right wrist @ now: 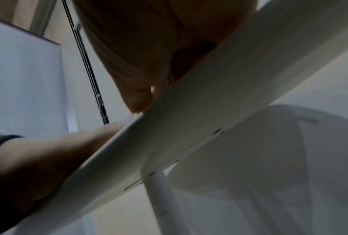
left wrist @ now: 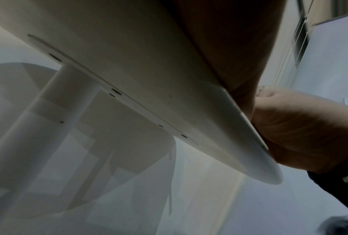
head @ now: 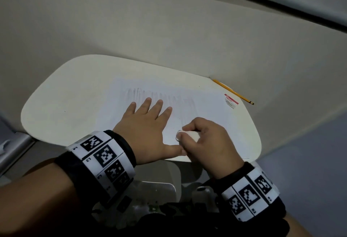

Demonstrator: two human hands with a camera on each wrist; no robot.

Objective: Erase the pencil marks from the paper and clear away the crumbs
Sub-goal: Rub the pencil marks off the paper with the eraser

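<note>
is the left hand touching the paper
Touching: the head view shows the left hand lying flat, fingers spread, on the paper.

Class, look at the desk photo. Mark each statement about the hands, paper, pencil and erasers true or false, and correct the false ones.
1. The left hand lies flat on the paper. True.
2. The right hand holds the pencil. False: it grips a white eraser; the pencil lies at the table's far edge.
3. Grey pencil marks remain on the paper. True.
4. The sleeved eraser lies under the left hand. False: it lies beside the pencil.
</note>
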